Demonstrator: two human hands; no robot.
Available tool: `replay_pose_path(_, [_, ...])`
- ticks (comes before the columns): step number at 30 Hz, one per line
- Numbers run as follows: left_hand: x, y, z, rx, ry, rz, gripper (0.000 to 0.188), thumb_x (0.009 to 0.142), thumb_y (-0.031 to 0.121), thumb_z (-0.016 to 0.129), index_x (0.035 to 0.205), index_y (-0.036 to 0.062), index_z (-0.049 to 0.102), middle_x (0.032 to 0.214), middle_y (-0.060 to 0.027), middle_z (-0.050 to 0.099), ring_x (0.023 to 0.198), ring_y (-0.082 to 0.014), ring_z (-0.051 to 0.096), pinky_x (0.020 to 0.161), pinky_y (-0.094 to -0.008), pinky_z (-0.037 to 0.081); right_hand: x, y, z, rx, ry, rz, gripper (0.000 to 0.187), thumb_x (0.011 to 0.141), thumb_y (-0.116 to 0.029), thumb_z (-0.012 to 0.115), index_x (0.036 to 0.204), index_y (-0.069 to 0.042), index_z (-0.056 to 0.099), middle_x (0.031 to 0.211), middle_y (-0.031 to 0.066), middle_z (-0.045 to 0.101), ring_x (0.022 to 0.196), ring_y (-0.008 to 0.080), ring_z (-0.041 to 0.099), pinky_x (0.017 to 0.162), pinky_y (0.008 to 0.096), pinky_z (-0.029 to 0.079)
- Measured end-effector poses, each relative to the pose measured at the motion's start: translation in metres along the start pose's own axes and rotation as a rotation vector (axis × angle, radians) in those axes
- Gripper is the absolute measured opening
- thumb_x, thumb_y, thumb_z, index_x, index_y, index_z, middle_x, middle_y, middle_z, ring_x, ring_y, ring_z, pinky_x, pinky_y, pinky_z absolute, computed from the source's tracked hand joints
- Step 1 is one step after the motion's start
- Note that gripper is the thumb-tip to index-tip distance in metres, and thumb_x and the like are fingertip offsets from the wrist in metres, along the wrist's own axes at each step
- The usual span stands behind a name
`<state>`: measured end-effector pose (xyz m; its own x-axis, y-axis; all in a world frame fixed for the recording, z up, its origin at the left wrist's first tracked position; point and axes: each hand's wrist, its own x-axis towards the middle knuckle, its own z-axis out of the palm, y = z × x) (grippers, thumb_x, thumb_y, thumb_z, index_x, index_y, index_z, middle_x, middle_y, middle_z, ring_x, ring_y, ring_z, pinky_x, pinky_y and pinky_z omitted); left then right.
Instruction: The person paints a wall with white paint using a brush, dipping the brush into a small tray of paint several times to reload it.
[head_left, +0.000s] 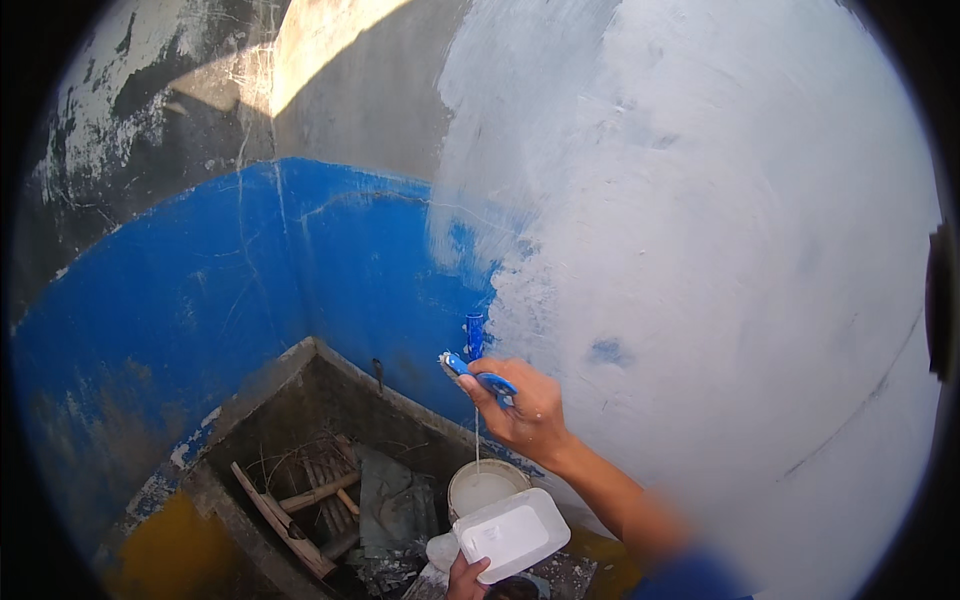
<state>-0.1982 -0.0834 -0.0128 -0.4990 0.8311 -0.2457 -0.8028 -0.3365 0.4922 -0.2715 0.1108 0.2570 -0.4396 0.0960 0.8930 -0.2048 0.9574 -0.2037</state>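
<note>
My right hand (pixel 525 412), dotted with white specks, grips a blue-handled paintbrush (pixel 497 386) in front of the wall. Its whitish tip points left. A short blue tube (pixel 474 335) shows just above my fingers; whether it is fixed to the wall I cannot tell. From below the hand a thin white strand runs down to a round bucket (pixel 458 488) with whitish liquid. Low in view, my left hand (pixel 467 580) holds the edge of a white rectangular tub (pixel 556 522) with white material in it. The tub overlaps the bucket's near side.
White coating covers the right wall (pixel 700 220); bare blue wall (pixel 370 230) and grey patches lie left of it. A concrete ledge (pixel 312 350) runs round the corner. Below it lie a wooden frame (pixel 290 525), sticks and a grey sheet (pixel 393 500).
</note>
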Motion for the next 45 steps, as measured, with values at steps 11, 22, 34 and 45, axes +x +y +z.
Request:
replay_pose_path(11, [0.02,-0.005,0.036,0.114,-0.131,-0.037,0.061,0.086,0.012,0.057,0.14,-0.0025,0.03,0.136,-0.0164,0.047,0.125,-0.0286,0.048,0.107,-0.0424,0.037,-0.182,-0.039,-0.136,-0.122,0.157,0.851,0.013,0.084,-0.007,0.069,0.089,0.003,0.062,0.076,0.011,0.067,0.066,0.0165,0.067,0.061,0.0267,0.052])
replay_pose_path(22, [0.017,-0.008,0.07,0.215,-0.106,-0.181,0.063,0.086,0.018,0.059,0.139,-0.0027,0.033,0.133,-0.017,0.049,0.121,-0.0295,0.051,0.103,-0.0437,0.042,-0.212,-0.092,-0.52,-0.582,0.348,0.742,0.032,0.091,-0.033,0.063,0.096,-0.005,0.048,0.068,0.0049,0.057,0.066,0.012,0.056,0.069,0.0273,0.044])
replay_pose_path(34, [0.044,-0.051,0.103,0.188,-0.146,-0.279,0.066,0.085,0.02,0.061,0.139,-0.0039,0.031,0.132,-0.0186,0.049,0.119,-0.0312,0.053,0.101,-0.0443,0.045,-0.273,-0.123,-0.576,-0.336,0.377,0.892,0.049,0.08,-0.045,0.074,0.089,-0.008,0.042,0.061,0.0001,0.048,0.048,0.0087,0.051,0.045,0.0177,0.038])
replay_pose_path(45, [0.023,-0.051,0.112,0.095,-0.29,-0.325,0.059,0.088,0.014,0.058,0.138,-0.0046,0.032,0.133,-0.0176,0.049,0.12,-0.0275,0.053,0.101,-0.0411,0.044,-0.272,-0.126,-0.579,-0.312,0.34,0.882,0.047,0.08,-0.042,0.073,0.093,-0.005,0.047,0.073,-0.0001,0.046,0.054,0.0115,0.056,0.052,0.0211,0.043])
